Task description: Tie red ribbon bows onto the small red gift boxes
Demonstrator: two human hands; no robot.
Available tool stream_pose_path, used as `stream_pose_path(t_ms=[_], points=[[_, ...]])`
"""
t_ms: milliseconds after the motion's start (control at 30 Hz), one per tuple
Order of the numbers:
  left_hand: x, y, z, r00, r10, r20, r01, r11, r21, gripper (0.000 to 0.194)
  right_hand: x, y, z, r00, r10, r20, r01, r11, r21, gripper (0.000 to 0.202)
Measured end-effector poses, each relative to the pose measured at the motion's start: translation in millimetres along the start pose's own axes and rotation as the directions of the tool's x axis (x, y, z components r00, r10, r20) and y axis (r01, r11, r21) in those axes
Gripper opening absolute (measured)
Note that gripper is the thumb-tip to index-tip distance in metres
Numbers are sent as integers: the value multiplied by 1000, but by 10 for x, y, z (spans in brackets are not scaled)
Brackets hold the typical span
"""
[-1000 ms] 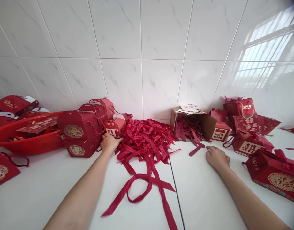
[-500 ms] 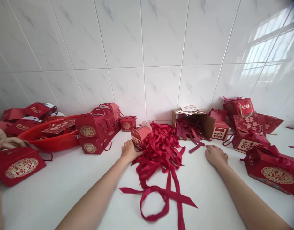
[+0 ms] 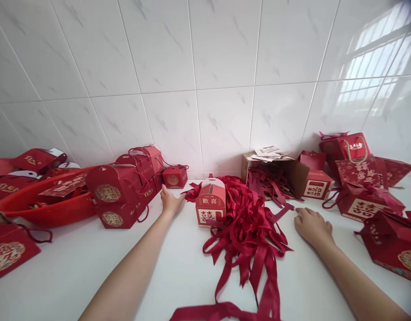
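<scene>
Cardboard box (image 3: 210, 206), red, round-topped, cream-labelled, now stands upright against the crimson satin ribbon heap (image 3: 247, 218), just let go by my left hand (image 3: 172, 201), leaving those fingers free; whether my curled right hand (image 3: 313, 226) grasps anything, I cannot tell.

Has a gift box (image 3: 210, 206) near mid-frame on the bench (image 3: 178, 263), left of a ribbon heap (image 3: 248, 214). Shows a basin (image 3: 58, 213) left of stacked boxes (image 3: 113, 196) at frame left; at centre right, a carton (image 3: 296, 174) with strips (image 3: 268, 180) inside, cards (image 3: 268, 152) on top; further boxes (image 3: 369, 207) by the right edge.
</scene>
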State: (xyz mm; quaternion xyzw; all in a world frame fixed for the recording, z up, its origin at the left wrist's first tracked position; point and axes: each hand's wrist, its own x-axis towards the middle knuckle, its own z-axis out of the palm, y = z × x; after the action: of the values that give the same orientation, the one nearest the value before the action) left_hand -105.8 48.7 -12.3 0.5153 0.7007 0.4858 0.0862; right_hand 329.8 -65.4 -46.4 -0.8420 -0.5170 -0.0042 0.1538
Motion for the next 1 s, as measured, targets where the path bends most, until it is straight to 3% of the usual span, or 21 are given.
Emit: stream_pose_path(t_ms=[100, 267, 433, 667, 1000], points=[[271, 6, 197, 995, -64, -74, 70, 994, 84, 116, 28, -20, 19, 999, 23, -24, -23, 1000, -8, 46], [670, -40, 412, 980, -127, -155, 153, 974, 170, 113, 65, -37, 37, 997, 65, -40, -66, 997, -30, 46], [716, -14, 425, 976, -137, -171, 178, 950, 256, 99, 68, -43, 6, 997, 78, -25, -79, 997, -23, 45], [227, 74, 104, 989, -62, -138, 113, 909, 401, 94, 58, -36, -38, 997, 73, -7, -73, 997, 17, 46], [-966, 221, -682, 999, 6, 46, -26, 892, 450, 83, -101, 79, -135, 999, -46, 19, 45, 998, 32, 48]])
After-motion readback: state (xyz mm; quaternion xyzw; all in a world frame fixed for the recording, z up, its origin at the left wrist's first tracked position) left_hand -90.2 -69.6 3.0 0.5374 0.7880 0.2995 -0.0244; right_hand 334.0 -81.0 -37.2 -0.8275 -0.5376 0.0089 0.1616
